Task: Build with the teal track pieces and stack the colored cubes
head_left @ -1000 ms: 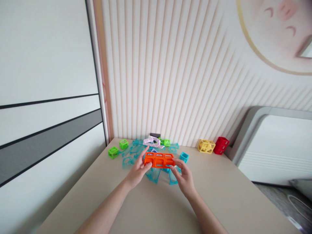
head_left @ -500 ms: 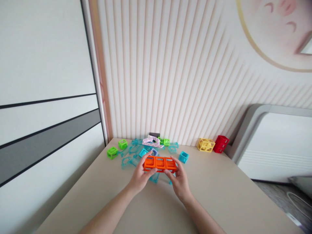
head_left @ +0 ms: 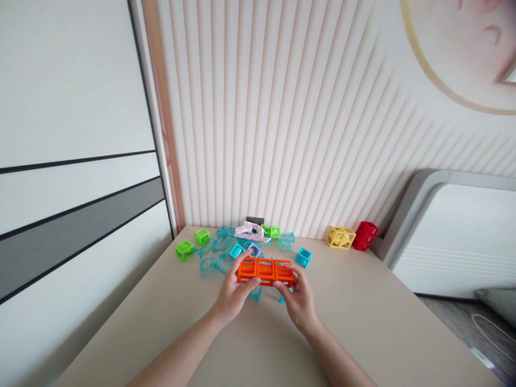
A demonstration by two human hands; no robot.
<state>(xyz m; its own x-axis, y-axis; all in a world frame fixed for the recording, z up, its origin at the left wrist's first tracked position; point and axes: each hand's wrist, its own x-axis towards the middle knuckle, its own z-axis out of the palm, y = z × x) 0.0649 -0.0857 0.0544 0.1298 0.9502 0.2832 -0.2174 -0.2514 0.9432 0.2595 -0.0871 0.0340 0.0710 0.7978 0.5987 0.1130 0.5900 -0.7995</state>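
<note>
Between my two hands is a row of three orange open-frame building blocks, held level above the table. My left hand grips its left end, thumb on the near side and fingers behind. On the right end, my right hand is closed in the same way. Clear blue pieces lie partly hidden below and behind the orange row. Close by are a blue cube to the right and another blue cube just behind my left fingers.
Two green cubes sit at the left of the beige table. A pink piece lies on the pile near the ribbed wall. A yellow block and a red block stand at the back right, before a grey-white headboard.
The view has shifted slightly. My right fingers have moved a little on the orange row's right end; both hands still hold it.
</note>
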